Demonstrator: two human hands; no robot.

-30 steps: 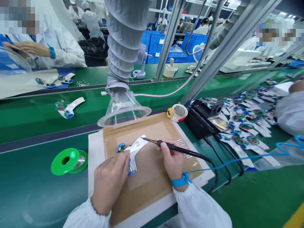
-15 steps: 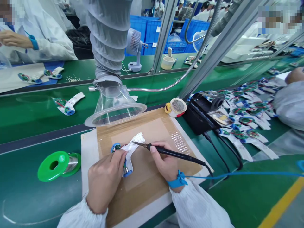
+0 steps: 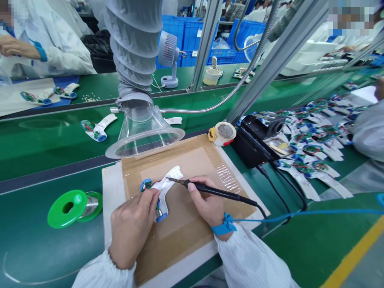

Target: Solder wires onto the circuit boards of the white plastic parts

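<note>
A white curved plastic housing (image 3: 163,197) with a small circuit board, wires and blue end parts lies on the brown taped board (image 3: 186,236). The thumb and fingers of my left hand (image 3: 133,224) are pinched together over the housing's middle; what sits between the fingertips is too small to tell. In my right hand (image 3: 208,204) is a black soldering iron (image 3: 222,194), held like a pen. Its metal tip reaches the housing's upper arm, touching it or just above. A green reel of solder wire (image 3: 67,208) rests left of the board.
A clear fume hood (image 3: 144,138) hangs beyond the board. Right of it stand a tape-like roll (image 3: 225,134) and a black soldering station (image 3: 252,144). Many similar housings (image 3: 306,168) pile up at right, near another person's sleeve (image 3: 370,128). One housing (image 3: 97,128) lies on the green conveyor.
The housing on the conveyor has shifted right, and another shows more beyond the fume hood. My hands and the soldering iron stay almost in place.
</note>
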